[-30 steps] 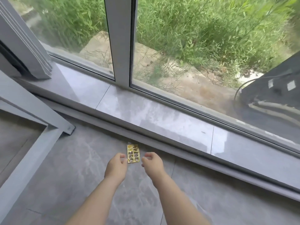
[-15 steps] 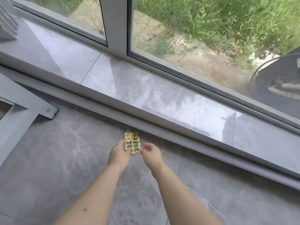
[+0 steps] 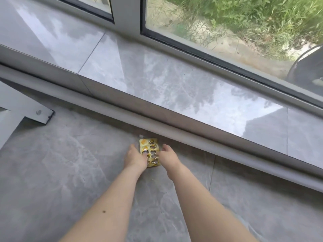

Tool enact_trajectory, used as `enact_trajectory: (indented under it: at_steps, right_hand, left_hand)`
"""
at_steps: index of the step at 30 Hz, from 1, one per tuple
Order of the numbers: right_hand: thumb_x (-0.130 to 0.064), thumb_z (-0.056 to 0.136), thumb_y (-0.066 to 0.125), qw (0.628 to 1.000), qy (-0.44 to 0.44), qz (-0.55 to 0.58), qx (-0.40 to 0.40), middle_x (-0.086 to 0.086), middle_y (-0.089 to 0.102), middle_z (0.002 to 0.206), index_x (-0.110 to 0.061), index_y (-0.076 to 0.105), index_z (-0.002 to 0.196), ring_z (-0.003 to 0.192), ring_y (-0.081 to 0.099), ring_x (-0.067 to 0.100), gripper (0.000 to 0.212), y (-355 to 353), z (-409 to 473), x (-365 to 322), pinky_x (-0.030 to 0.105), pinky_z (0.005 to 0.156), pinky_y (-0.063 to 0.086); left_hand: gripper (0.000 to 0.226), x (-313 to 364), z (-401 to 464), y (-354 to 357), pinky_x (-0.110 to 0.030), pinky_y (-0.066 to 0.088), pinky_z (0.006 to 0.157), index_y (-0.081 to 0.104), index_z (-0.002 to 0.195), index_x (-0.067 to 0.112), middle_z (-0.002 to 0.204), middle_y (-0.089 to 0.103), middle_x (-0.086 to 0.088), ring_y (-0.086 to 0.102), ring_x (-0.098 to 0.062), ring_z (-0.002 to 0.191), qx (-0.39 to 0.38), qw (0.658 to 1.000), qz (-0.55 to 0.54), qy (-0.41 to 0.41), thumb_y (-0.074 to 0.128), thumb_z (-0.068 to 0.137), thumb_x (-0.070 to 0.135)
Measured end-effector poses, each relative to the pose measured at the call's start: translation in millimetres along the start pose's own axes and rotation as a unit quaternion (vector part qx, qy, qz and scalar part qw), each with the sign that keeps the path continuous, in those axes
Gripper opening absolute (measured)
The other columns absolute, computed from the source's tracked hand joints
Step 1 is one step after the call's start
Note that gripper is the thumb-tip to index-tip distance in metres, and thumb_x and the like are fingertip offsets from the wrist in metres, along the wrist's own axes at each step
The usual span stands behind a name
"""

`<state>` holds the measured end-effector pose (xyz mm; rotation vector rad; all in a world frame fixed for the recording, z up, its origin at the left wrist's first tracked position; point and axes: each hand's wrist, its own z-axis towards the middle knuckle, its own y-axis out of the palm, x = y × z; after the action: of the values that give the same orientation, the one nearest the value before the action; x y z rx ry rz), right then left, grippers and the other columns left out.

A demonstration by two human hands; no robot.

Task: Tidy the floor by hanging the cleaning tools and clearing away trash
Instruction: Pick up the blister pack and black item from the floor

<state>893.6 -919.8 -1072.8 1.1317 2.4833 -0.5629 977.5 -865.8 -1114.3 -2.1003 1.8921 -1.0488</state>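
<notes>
Both hands have dropped closer since a moment ago and now flank the empty pill pack [image 3: 150,152] lying flat on the grey tile floor [image 3: 52,172], just beside the step under the window. The left hand [image 3: 135,158] has its fingertips on the pack's left edge; the right hand [image 3: 168,157] reaches its other edge, fingers fairly straight, nothing gripped yet. I'd say the pickup is about to happen. Behind runs a glossy tiled sill [image 3: 174,81], with grass beyond the glass.

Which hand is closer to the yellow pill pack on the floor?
Left. The left hand overlaps the pill pack's left edge; the right hand sits just beside its right edge.
</notes>
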Motion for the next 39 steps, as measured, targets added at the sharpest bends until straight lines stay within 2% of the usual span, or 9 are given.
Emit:
enact_trajectory:
  at_steps: [6,9,12,17,21,28,34,37,39]
  right_hand:
    - [-0.002,0.092,0.044,1.000,0.011,0.018,0.010,0.014,0.062,0.114,-0.003,0.050,0.129,0.086,0.056,0.019,0.038,12.9,4.7,5.1,0.016,0.053,0.041]
    - [-0.001,0.092,0.040,0.999,0.021,0.025,0.012,0.000,0.053,0.074,-0.014,0.055,0.104,0.053,0.047,0.005,0.022,17.8,7.4,9.1,0.008,0.032,0.031]
    - [0.003,0.091,0.039,0.998,0.026,0.049,0.006,-0.002,0.044,0.061,-0.012,0.054,0.089,0.028,0.042,-0.002,0.021,18.5,-2.0,11.4,0.007,0.026,0.025]
    - [-0.010,0.087,0.057,0.996,0.037,0.076,0.020,-0.004,0.051,0.065,-0.013,0.061,0.089,0.060,0.048,0.008,0.005,4.1,-44.5,5.6,0.013,0.042,0.033]
    - [-0.006,0.088,0.053,0.993,0.039,0.097,0.047,0.005,0.061,0.079,-0.012,0.064,0.080,0.081,0.054,0.019,0.015,-20.7,-86.1,0.2,0.021,0.056,0.037]
    - [-0.010,0.088,0.059,0.985,0.029,0.142,0.093,0.004,0.059,0.081,-0.016,0.054,0.069,0.081,0.053,0.018,0.020,-93.6,-165.0,-7.4,0.024,0.061,0.041]
    - [-0.007,0.089,0.056,0.971,0.019,0.192,0.145,0.011,0.059,0.090,-0.015,0.052,0.068,0.083,0.053,0.020,0.023,-165.8,-216.6,-2.3,0.032,0.069,0.043]
    - [-0.009,0.089,0.055,0.958,0.021,0.227,0.177,0.012,0.060,0.091,-0.006,0.061,0.087,0.083,0.056,0.022,0.007,-200.1,-245.8,12.0,0.036,0.075,0.050]
    - [-0.010,0.089,0.055,0.948,0.024,0.252,0.193,0.013,0.062,0.094,0.000,0.064,0.104,0.084,0.057,0.023,0.020,-220.7,-262.2,25.9,0.035,0.075,0.049]
  left_hand:
    - [0.038,-3.2,7.8,12.4,-0.037,0.047,0.093,0.048,0.126,0.006,0.127,0.059,-0.017,0.058,-0.034,0.115,0.002,0.999,-0.036,-0.017,0.053,0.089,0.006]
    - [0.026,-0.3,4.5,10.8,-0.031,0.046,0.079,0.058,0.110,0.005,0.116,0.065,-0.018,0.062,-0.033,0.104,0.028,0.998,-0.051,-0.003,0.049,0.086,0.002]
    - [0.023,4.7,-12.8,3.9,-0.036,0.051,0.083,0.059,0.102,0.005,0.108,0.066,-0.019,0.062,-0.034,0.099,0.038,0.997,-0.057,0.023,0.043,0.087,0.001]
    - [0.027,13.3,-57.1,-16.6,-0.035,0.049,0.082,0.059,0.111,0.006,0.113,0.064,-0.016,0.061,-0.033,0.101,0.036,0.998,-0.042,0.032,0.040,0.092,0.004]
    - [0.028,29.5,-106.2,-31.8,-0.026,0.039,0.074,0.060,0.113,0.008,0.115,0.064,-0.013,0.054,-0.025,0.088,0.029,0.998,-0.007,0.048,0.041,0.094,0.004]
    - [0.026,78.7,-194.1,-39.3,-0.035,0.048,0.092,0.063,0.116,0.010,0.120,0.063,-0.012,0.060,-0.030,0.107,0.022,0.993,0.028,0.116,0.053,0.093,0.013]
    - [0.021,130.8,-265.0,-14.5,-0.031,0.047,0.083,0.065,0.107,0.008,0.111,0.067,-0.011,0.062,-0.029,0.100,-0.023,0.983,0.024,0.182,0.052,0.090,0.006]
    - [0.021,148.2,-307.4,6.6,-0.028,0.044,0.080,0.065,0.106,0.007,0.110,0.068,-0.010,0.062,-0.028,0.098,-0.049,0.973,0.047,0.222,0.051,0.091,0.005]
    - [0.022,155.8,-334.1,22.1,-0.027,0.042,0.078,0.066,0.105,0.008,0.109,0.068,-0.009,0.061,-0.027,0.099,-0.063,0.964,0.075,0.247,0.050,0.091,0.005]
